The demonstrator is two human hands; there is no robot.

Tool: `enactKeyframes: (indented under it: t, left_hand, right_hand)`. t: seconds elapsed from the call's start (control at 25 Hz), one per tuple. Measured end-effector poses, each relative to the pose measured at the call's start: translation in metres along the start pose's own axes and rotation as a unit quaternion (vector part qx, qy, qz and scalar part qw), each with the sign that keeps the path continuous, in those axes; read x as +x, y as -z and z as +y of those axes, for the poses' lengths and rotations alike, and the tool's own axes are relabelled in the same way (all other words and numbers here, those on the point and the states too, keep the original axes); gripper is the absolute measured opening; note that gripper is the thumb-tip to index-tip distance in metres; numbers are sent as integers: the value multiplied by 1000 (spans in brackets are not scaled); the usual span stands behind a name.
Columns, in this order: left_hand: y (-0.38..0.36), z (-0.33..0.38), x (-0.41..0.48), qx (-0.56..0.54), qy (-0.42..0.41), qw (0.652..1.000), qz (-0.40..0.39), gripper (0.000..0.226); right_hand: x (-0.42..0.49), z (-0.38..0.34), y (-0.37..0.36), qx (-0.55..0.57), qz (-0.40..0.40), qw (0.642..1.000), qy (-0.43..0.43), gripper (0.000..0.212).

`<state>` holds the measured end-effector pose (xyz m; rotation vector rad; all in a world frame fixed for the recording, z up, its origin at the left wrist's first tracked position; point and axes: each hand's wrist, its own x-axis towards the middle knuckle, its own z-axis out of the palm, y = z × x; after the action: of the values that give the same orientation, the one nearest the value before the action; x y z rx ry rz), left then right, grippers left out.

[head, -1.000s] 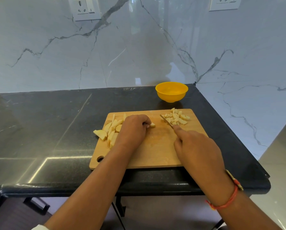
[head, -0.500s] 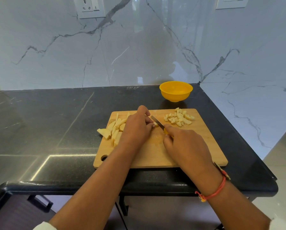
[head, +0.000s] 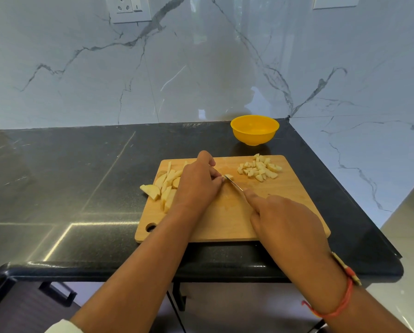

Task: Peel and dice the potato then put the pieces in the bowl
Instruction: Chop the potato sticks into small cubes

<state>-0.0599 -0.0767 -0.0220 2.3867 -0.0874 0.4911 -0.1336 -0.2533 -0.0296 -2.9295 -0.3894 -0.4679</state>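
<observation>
pinching potato strip point(head: 228, 176) w/ left hand point(head: 198, 186) | gripping knife point(head: 234, 185) in right hand point(head: 285, 219), tip-first against strip | mid board point(head: 225, 227)

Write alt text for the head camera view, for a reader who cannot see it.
On a wooden cutting board, the left hand pinches a potato piece while the right hand grips a knife, its blade touching it. Longer potato strips lie at the board's left, diced pieces at its far right; a yellow bowl stands on the black counter beyond.
</observation>
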Motion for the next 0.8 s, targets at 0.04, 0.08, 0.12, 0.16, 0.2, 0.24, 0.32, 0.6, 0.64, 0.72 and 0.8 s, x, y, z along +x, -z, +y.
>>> enactKeyframes:
  t: [0.04, 0.08, 0.12, 0.16, 0.2, 0.24, 0.32, 0.6, 0.64, 0.72, 0.8]
  left_hand:
    - [0, 0, 0, 1, -1, 1000, -3, 30]
    - [-1, 0, 0, 2, -1, 1000, -5, 30]
    - [0, 0, 0, 1, 0, 1000, -7, 30]
    - [0, 0, 0, -2, 0, 1000, -8, 30]
    - [1, -1, 0, -7, -1, 1000, -9, 30]
    - [1, -2, 0, -14, -1, 1000, -11, 30]
    - [2, -3, -1, -30, -2, 999, -16, 31]
    - [2, -2, -1, -34, 0, 999, -11, 31]
    - [2, -2, -1, -34, -2, 999, -9, 31]
    - [1, -2, 0, -29, -6, 1000, -6, 30]
    - [1, -2, 1, -23, -11, 1000, 1, 29]
  right_hand:
    - [-2, 3, -1, -7, 6, 1000, -6, 54]
    - [-2, 6, -1, -10, 9, 1000, -12, 54]
    - [-1, 9, -2, -11, 11, 1000, -17, 54]
    - [1, 11, -2, -10, 12, 1000, -20, 54]
    - [3, 13, -2, -6, 12, 1000, -22, 53]
    - [5, 12, -1, 3, 13, 1000, -26, 52]
    - [9, 9, 0, 31, 27, 999, -34, 50]
    - [22, -14, 1, 105, 52, 993, -10, 45]
    - [22, -15, 0, 108, 46, 993, -9, 46]
    - [23, -15, 1, 110, 26, 994, -10, 46]
    - [23, -15, 2, 98, 10, 995, -4, 46]
